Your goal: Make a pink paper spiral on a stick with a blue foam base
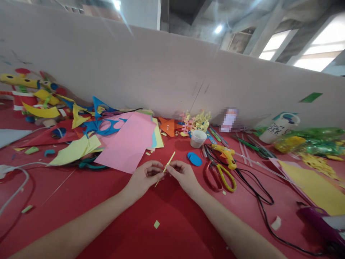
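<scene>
Both hands meet over the red table. My left hand and my right hand each pinch a thin yellow paper strip, which slants up to the right between the fingertips. Just behind the hands lies a large pink paper sheet. Blue paper discs rest to the right of the strip's upper end.
Scissors with red and yellow handles and a yellow glue gun with a black cord lie at right. A white cup, folded paper chains, yellow sheets and a heap of cut coloured paper line the white wall.
</scene>
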A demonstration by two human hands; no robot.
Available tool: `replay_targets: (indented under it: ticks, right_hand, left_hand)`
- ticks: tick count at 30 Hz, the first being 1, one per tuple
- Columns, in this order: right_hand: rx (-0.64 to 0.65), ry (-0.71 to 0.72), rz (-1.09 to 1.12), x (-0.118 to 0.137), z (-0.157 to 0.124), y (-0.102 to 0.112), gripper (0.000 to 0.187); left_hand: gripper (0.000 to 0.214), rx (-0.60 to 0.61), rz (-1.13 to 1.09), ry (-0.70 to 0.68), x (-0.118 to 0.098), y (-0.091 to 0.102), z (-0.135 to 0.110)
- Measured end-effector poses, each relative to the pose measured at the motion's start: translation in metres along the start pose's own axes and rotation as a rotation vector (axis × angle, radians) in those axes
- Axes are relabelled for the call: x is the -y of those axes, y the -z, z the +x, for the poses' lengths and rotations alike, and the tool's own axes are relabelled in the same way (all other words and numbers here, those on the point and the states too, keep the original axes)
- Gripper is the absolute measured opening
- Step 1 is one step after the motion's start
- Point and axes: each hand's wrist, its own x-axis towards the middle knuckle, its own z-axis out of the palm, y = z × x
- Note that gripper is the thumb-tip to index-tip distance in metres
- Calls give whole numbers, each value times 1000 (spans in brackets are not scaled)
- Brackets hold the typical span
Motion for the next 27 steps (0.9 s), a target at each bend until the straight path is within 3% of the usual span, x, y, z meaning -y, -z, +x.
replay_targets:
  ticks: [10, 27]
  right_hand:
    - [-43, -1, -36, 5, -3, -5, 21]
    - [2, -37, 31, 7, -4, -7, 19]
  left_hand:
    - [8, -113, 327, -185, -10, -2, -7]
    - [4, -164, 515, -265, -14, -6, -13]
